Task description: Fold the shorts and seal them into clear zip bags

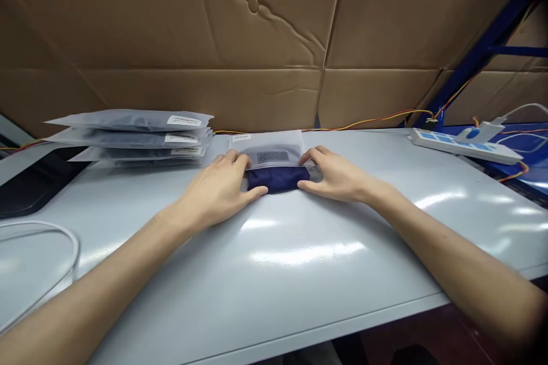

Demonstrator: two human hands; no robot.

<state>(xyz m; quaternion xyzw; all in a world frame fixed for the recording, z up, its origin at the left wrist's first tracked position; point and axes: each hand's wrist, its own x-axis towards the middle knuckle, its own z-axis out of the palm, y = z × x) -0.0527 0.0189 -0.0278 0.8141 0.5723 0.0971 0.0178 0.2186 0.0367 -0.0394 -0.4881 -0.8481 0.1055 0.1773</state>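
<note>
A folded navy cloth bundle [278,179] lies on the table at the mouth of a frosted plastic bag [282,141]. The bag has a small white label and a dark printed block, and its edge covers the back of the cloth. My left hand [220,188] grips the left end, thumb at the front of the cloth and fingers on the bag's edge. At the other end, my right hand [331,177] pinches the bundle likewise, its thumb against the cloth's right side and its fingertips on the bag. Some of the left fingers' grip is hidden.
Several filled frosted bags [141,137] with white labels are stacked at the back left, beside a black flat object [38,188]. A white cable [72,239] curls at the left. A power strip [466,145] stands back right, near a blue frame [475,68]. Cardboard [257,40] forms the back wall.
</note>
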